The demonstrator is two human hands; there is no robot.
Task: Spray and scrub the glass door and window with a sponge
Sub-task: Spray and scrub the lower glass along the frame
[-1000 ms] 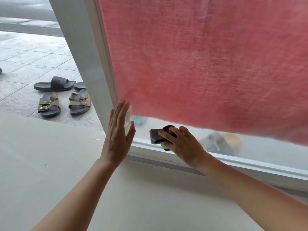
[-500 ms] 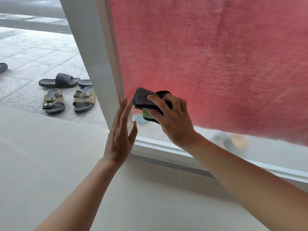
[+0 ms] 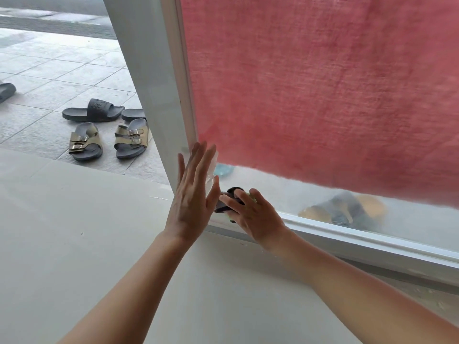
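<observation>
The glass door [image 3: 280, 194] has a white frame [image 3: 159, 100] and a red curtain [image 3: 323, 90] hanging behind the pane. My right hand [image 3: 255, 214] grips a dark grey sponge with a green layer [image 3: 231, 194] and presses it against the bottom left corner of the glass, just above the lower rail. My left hand [image 3: 193, 194] lies flat with straight fingers against the frame's edge and the glass, right beside the sponge. Most of the sponge is hidden under my fingers.
Outside on the tiled ground stand a pair of buckled sandals [image 3: 109, 140] and dark slides [image 3: 94, 110]. Blurred shoes [image 3: 342, 209] show through the frosted lower glass. The pale floor [image 3: 74, 244] spreads out in front of the door.
My right hand has brought the sponge down from the curtain's lower edge to the bottom corner of the pane. My left hand stays flat on the frame.
</observation>
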